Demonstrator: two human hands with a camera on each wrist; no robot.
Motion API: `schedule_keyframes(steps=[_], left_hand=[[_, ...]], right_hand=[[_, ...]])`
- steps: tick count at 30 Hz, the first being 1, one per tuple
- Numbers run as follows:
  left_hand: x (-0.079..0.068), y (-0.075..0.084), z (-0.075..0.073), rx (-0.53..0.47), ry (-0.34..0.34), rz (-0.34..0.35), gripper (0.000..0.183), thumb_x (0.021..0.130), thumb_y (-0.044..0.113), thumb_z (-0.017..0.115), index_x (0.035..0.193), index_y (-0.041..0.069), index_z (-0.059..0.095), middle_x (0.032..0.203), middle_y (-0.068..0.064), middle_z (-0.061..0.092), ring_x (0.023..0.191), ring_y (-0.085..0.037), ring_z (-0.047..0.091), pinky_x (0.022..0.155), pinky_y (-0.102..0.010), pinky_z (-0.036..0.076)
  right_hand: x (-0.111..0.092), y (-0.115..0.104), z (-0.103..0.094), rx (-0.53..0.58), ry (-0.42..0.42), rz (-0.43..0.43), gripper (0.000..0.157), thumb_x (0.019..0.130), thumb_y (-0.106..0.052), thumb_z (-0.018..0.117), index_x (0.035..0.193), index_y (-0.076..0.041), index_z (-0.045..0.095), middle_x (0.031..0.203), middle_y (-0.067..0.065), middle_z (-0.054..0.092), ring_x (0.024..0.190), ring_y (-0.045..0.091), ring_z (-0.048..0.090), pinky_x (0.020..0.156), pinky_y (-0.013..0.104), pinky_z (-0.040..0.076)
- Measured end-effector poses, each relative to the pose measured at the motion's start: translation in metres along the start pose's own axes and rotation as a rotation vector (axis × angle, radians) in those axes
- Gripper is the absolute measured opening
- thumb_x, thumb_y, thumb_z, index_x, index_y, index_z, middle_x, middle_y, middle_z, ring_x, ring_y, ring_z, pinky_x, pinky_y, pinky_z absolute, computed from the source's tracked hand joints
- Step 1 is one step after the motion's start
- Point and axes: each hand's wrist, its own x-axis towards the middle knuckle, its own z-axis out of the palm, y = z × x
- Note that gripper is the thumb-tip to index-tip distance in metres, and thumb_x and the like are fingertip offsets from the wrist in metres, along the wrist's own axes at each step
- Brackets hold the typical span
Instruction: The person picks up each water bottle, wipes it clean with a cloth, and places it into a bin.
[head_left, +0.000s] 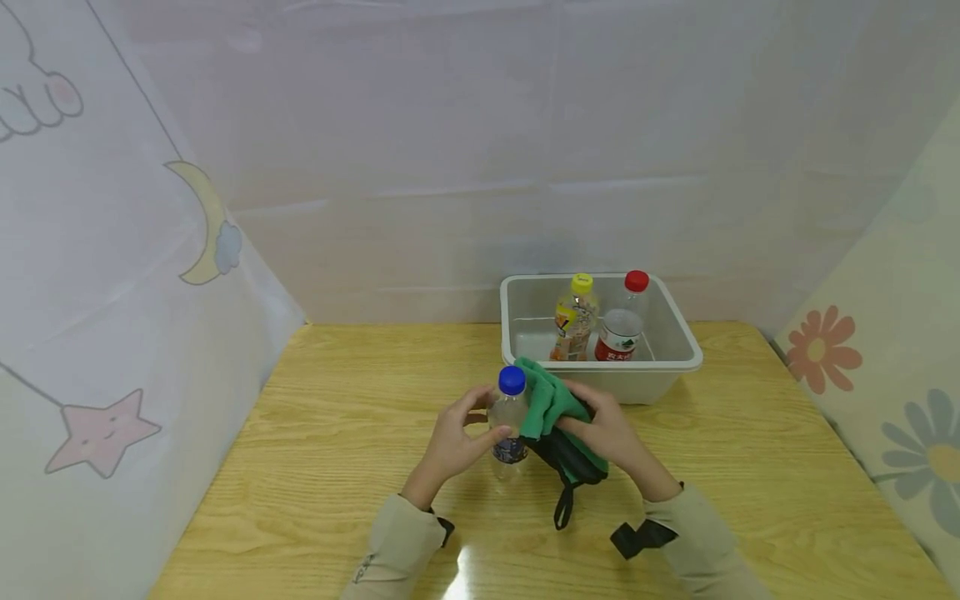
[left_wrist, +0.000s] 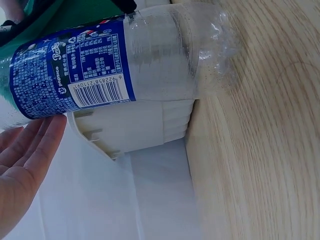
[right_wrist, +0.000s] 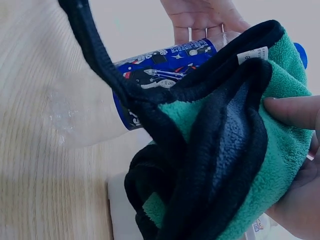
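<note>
On the wooden table (head_left: pixel 337 433), in front of the white basin (head_left: pixel 600 366), the blue-capped bottle (head_left: pixel 510 412) is held upright, base at the tabletop. The left hand (head_left: pixel 457 429) holds the upper part of the bottle: the thumb bears on the near side, the fingers lie round the far side, and the two are clamped on the bottle. Small gaps show between these fingers in the right wrist view. The blue label (left_wrist: pixel 72 70) and its barcode face the left wrist camera.

The right hand (head_left: pixel 606 425) grips the green cloth (head_left: pixel 551 400), thumb on one face and fingers behind, clamped on the fabric. The cloth is bunched, has black edging, and is located directly at the right side of the bottle; actual contact cannot be confirmed. A black loop (head_left: pixel 563 507) hangs from its lower end.

Inside the basin, a yellow-capped bottle (head_left: pixel 574 321) stands to the left of a red-capped bottle (head_left: pixel 621 325). Beige sleeves (head_left: pixel 401 533) cover both forearms
</note>
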Motion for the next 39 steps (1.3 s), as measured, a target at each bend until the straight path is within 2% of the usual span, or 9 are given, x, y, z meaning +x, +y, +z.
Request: schedule_keyframes(steps=[2,6,15,22,31,39], left_hand=[[0.0,-0.007,0.001,-0.016,0.003,0.008,0.054,0.079,0.007,0.07,0.126,-0.005,0.047,0.113,-0.018,0.058,0.104,-0.029,0.056,0.08,-0.04,0.051],[0.001,-0.01,0.001,-0.053,0.007,0.033,0.054,0.08,0.012,0.071,0.126,-0.003,0.048,0.112,-0.017,0.059,0.103,-0.029,0.056,0.079,-0.047,0.05],[0.001,-0.01,0.001,-0.041,0.012,0.034,0.053,0.079,0.011,0.071,0.125,-0.004,0.048,0.111,-0.017,0.059,0.103,-0.029,0.057,0.079,-0.041,0.052],[0.001,-0.012,0.002,-0.067,0.012,0.049,0.056,0.078,0.005,0.071,0.126,-0.007,0.046,0.113,-0.021,0.058,0.103,-0.033,0.056,0.077,-0.047,0.051],[0.0,-0.012,0.001,-0.053,0.014,0.046,0.055,0.08,0.011,0.071,0.126,-0.005,0.047,0.114,-0.019,0.058,0.103,-0.031,0.056,0.078,-0.044,0.051],[0.0,-0.014,0.002,-0.05,0.018,0.055,0.055,0.08,0.015,0.071,0.125,-0.006,0.047,0.113,-0.02,0.058,0.103,-0.031,0.056,0.077,-0.046,0.051]], right_hand=[[0.0,-0.001,0.0,-0.022,-0.009,0.001,0.045,0.078,0.002,0.068,0.121,0.007,0.054,0.113,0.022,0.059,0.1,0.033,0.057,0.082,0.04,0.048],[0.001,-0.002,-0.001,-0.053,-0.025,0.007,0.045,0.078,0.0,0.068,0.121,0.007,0.054,0.114,0.021,0.059,0.1,0.034,0.058,0.083,0.042,0.047],[0.002,0.003,0.001,-0.102,-0.031,-0.03,0.043,0.078,-0.001,0.069,0.118,0.006,0.057,0.111,0.02,0.061,0.097,0.032,0.059,0.081,0.041,0.049],[0.002,0.006,0.005,-0.084,-0.046,-0.018,0.043,0.077,0.0,0.069,0.118,0.006,0.057,0.11,0.019,0.062,0.097,0.03,0.06,0.081,0.039,0.049],[0.002,-0.016,0.004,-0.07,-0.082,0.016,0.04,0.076,0.009,0.066,0.114,0.013,0.056,0.108,0.025,0.06,0.096,0.037,0.059,0.08,0.04,0.049],[0.001,0.012,0.01,-0.056,-0.097,0.048,0.043,0.077,-0.001,0.069,0.119,0.005,0.057,0.111,0.017,0.062,0.098,0.029,0.059,0.081,0.035,0.048]])
